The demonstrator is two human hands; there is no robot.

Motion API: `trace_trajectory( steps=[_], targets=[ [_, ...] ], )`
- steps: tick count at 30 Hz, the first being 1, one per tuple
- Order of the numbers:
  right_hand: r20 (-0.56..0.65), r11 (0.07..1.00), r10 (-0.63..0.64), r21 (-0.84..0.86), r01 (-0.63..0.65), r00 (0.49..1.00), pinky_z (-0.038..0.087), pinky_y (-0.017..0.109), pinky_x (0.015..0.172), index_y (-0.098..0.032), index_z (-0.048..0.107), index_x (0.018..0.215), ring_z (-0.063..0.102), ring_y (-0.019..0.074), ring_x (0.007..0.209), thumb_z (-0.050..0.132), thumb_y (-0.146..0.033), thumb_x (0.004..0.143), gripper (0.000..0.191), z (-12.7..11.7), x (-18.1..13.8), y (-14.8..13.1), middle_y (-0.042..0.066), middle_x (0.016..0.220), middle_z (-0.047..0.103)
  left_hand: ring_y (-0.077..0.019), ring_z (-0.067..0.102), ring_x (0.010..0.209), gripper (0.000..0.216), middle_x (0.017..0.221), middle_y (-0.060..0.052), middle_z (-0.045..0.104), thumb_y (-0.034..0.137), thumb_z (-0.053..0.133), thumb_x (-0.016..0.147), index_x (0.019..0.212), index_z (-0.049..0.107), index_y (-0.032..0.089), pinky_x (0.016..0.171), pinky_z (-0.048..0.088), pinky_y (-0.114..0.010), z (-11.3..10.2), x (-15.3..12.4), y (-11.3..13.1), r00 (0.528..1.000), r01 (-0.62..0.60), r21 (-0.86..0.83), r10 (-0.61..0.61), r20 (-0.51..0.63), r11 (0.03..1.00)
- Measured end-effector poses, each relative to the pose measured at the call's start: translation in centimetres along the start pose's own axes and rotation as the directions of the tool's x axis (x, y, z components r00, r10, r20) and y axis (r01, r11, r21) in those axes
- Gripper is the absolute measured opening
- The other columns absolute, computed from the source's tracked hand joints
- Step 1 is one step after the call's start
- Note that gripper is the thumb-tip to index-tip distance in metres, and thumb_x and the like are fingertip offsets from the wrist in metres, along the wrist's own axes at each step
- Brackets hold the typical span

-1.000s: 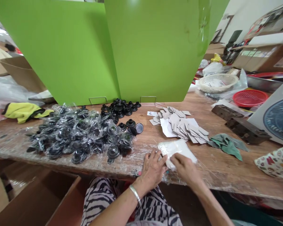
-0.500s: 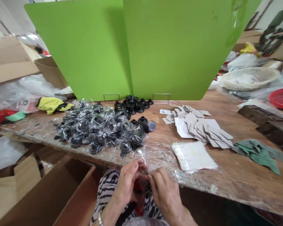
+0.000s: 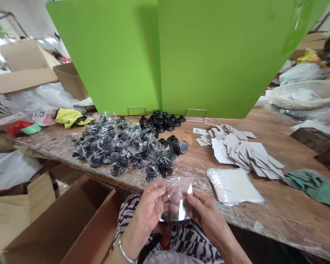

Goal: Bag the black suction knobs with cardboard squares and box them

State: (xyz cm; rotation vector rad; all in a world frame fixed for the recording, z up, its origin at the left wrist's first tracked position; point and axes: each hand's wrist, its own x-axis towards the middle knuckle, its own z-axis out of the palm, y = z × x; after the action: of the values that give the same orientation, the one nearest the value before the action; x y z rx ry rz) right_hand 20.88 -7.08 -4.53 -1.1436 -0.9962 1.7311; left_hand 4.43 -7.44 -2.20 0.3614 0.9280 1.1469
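A clear plastic bag (image 3: 178, 207) is stretched between my two hands just off the table's front edge, above my lap. My left hand (image 3: 149, 207) pinches its left side, and my right hand (image 3: 205, 209) grips its right side with the thumb on top. Light glints off the film, and I see nothing inside it. Beyond my left hand lies a heap of black round parts wrapped in clear film (image 3: 121, 146). A stack of flat clear bags (image 3: 233, 186) rests to the right of my right hand.
Unwrapped black round parts (image 3: 160, 124) lie behind the heap. Grey card pieces (image 3: 242, 150) and a green cloth (image 3: 315, 187) are on the right. A green board (image 3: 203, 58) stands across the back. An open carton (image 3: 71, 216) sits below the table at left.
My hands have moved apart, and the clear bag that was bunched between them is now spread flat. The view has turned slightly to the left.
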Motion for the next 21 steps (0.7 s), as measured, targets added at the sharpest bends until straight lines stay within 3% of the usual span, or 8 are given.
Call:
trace_trajectory(
  steps=[2, 4, 7, 9, 11, 13, 17, 21],
  targets=[
    [-0.041, 0.999, 0.008, 0.045, -0.007, 0.999, 0.020, 0.020, 0.042, -0.015, 0.054, 0.065, 0.029, 0.0050, 0.043, 0.065, -0.050, 0.065, 0.036, 0.2, 0.2, 0.3, -0.005, 0.050, 0.042, -0.0210, 0.063, 0.063, 0.022, 0.079, -0.009, 0.066, 0.022, 0.063, 0.063, 0.077, 0.047, 0.016, 0.051, 0.050, -0.032, -0.4, 0.1, 0.0, 0.998, -0.045, 0.083, 0.049, -0.044, 0.995],
    [-0.118, 0.999, -0.049, -0.014, 0.048, 0.992, 0.021, 0.021, 0.043, -0.016, 0.051, 0.058, 0.029, 0.0056, 0.043, 0.068, -0.049, 0.062, 0.037, 0.3, 0.4, 0.3, -0.006, 0.047, 0.041, -0.0193, 0.061, 0.070, 0.022, 0.085, -0.007, 0.063, 0.024, 0.062, 0.064, 0.079, 0.049, 0.017, 0.056, 0.050, -0.030, -0.8, 0.0, 0.0, 0.949, -0.207, 0.286, 0.263, -0.173, 0.936],
    [-0.173, 0.976, -0.152, -0.182, 0.121, 0.973, 0.026, 0.022, 0.045, -0.017, 0.049, 0.053, 0.032, 0.0077, 0.046, 0.069, -0.048, 0.058, 0.037, 0.8, 0.7, -0.1, -0.006, 0.047, 0.039, -0.0140, 0.055, 0.073, 0.019, 0.082, -0.002, 0.059, 0.024, 0.063, 0.064, 0.081, 0.056, 0.018, 0.064, 0.045, -0.024, -0.8, -0.5, -0.2, 0.731, -0.373, 0.691, 0.654, -0.192, 0.619],
    [-0.182, 0.956, -0.194, -0.257, 0.144, 0.964, 0.027, 0.022, 0.046, -0.018, 0.046, 0.052, 0.034, 0.0087, 0.049, 0.069, -0.045, 0.057, 0.036, 1.7, 0.8, -0.1, -0.006, 0.048, 0.039, -0.0114, 0.050, 0.063, 0.014, 0.069, 0.001, 0.056, 0.025, 0.063, 0.064, 0.075, 0.058, 0.017, 0.060, 0.041, -0.021, -0.1, -0.8, -0.7, 0.780, -0.364, 0.766, 0.623, -0.061, 0.530],
    [-0.190, 0.939, -0.233, -0.299, 0.170, 0.954, 0.029, 0.022, 0.046, -0.019, 0.045, 0.054, 0.035, 0.0093, 0.050, 0.068, -0.040, 0.057, 0.032, 2.7, 0.7, 0.2, -0.006, 0.050, 0.040, -0.0100, 0.046, 0.056, 0.014, 0.061, 0.002, 0.051, 0.027, 0.063, 0.064, 0.069, 0.056, 0.016, 0.054, 0.039, -0.021, 0.8, -0.8, -1.3, 0.895, -0.325, 0.712, 0.445, 0.019, 0.622],
    [-0.159, 0.936, -0.221, -0.313, 0.163, 0.962, 0.030, 0.022, 0.045, -0.020, 0.043, 0.055, 0.037, 0.0094, 0.049, 0.065, -0.038, 0.059, 0.028, 3.4, 0.5, 0.5, -0.006, 0.049, 0.042, -0.0101, 0.046, 0.056, 0.015, 0.059, 0.003, 0.050, 0.028, 0.061, 0.065, 0.066, 0.052, 0.016, 0.054, 0.038, -0.021, 1.4, -0.5, -1.7, 0.938, -0.281, 0.646, 0.345, 0.029, 0.710],
    [-0.009, 0.969, -0.019, -0.245, 0.016, 1.000, 0.030, 0.022, 0.040, -0.020, 0.044, 0.057, 0.039, 0.0095, 0.040, 0.063, -0.045, 0.061, 0.032, 2.8, 0.4, 0.6, -0.005, 0.043, 0.047, -0.0090, 0.041, 0.051, 0.013, 0.052, 0.005, 0.043, 0.023, 0.053, 0.068, 0.059, 0.047, 0.017, 0.050, 0.034, -0.020, 1.2, 0.4, -2.0, 0.929, -0.278, 0.683, 0.369, 0.013, 0.675],
    [-0.142, 0.984, -0.099, -0.164, 0.075, 0.985, 0.032, 0.022, 0.043, -0.020, 0.044, 0.055, 0.039, 0.0093, 0.042, 0.066, -0.046, 0.059, 0.035, 1.4, 0.5, 0.0, -0.005, 0.045, 0.046, -0.0072, 0.038, 0.047, 0.012, 0.049, 0.006, 0.040, 0.018, 0.052, 0.064, 0.054, 0.046, 0.017, 0.047, 0.030, -0.019, 0.3, 0.6, -1.6, 0.885, -0.287, 0.778, 0.466, -0.009, 0.559]
  ],
)
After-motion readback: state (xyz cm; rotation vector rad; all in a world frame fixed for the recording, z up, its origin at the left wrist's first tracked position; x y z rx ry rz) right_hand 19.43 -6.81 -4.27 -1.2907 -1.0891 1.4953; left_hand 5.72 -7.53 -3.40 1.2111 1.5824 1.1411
